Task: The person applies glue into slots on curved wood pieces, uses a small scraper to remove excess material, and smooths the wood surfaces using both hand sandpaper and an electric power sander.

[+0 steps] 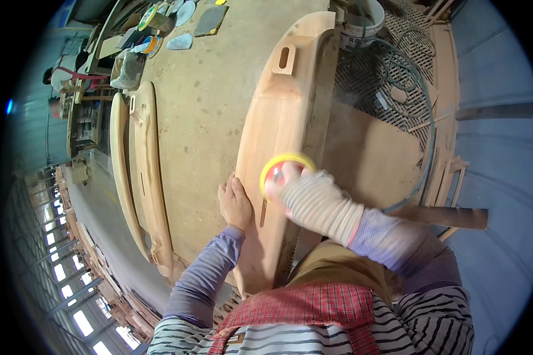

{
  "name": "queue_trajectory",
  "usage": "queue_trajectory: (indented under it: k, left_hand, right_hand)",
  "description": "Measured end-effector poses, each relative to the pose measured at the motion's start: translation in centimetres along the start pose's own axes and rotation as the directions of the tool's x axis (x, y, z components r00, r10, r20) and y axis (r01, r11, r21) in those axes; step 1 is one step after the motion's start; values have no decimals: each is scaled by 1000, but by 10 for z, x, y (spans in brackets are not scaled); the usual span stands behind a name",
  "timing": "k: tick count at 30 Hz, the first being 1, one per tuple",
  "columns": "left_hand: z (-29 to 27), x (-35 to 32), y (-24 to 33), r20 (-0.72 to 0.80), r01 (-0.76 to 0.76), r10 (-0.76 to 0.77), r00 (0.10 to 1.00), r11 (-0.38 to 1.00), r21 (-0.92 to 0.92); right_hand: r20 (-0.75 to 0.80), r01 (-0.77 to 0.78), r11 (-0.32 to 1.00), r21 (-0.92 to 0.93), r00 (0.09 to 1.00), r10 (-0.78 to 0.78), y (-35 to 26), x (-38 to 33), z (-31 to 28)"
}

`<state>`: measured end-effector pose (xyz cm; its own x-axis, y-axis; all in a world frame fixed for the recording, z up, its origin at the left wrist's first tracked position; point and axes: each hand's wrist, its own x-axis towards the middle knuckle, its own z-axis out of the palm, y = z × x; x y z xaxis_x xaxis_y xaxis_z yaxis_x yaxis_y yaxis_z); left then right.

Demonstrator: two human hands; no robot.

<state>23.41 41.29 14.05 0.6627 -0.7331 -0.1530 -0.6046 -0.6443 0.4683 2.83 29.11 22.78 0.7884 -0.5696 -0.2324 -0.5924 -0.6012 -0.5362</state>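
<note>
A long, pale, shaped wooden piece (275,124) lies lengthwise before me, with a raised slotted block near its far end and a narrow slot near my hands. My right hand (287,177), in a striped cloth sleeve, is closed over a round sander (270,168) with a red body and yellow rim. The sander rests on the wood's upper face, near the right edge; hand and tool are slightly blurred. My left hand (235,202) grips the left edge of the same piece, thumb on top; its other fingers are partly hidden.
Two similar shaped wooden pieces (145,154) lie on the worktable (198,112) at left. Tins (154,18), a plastic bag (127,70) and flat pads (210,21) sit at the far left. A hose (427,142) curves past a white bucket (364,26) at right. Another person (65,77) is far left.
</note>
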Motion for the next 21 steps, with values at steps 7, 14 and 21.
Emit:
queue_trajectory:
  k: [7, 14, 21]
  left_hand:
    - [2, 3, -5, -18, -35, 35, 999, 999, -7]
    - [-7, 12, -14, 63, -131, 135, 989, 989, -67]
    - [-5, 10, -9, 55, -99, 102, 993, 994, -56]
  right_hand:
    - [-60, -195, 977, 91, 978, 201, 23, 64, -49]
    - [209, -44, 975, 220, 978, -3, -24, 5, 41]
    - [-75, -234, 965, 120, 967, 244, 30, 76, -43]
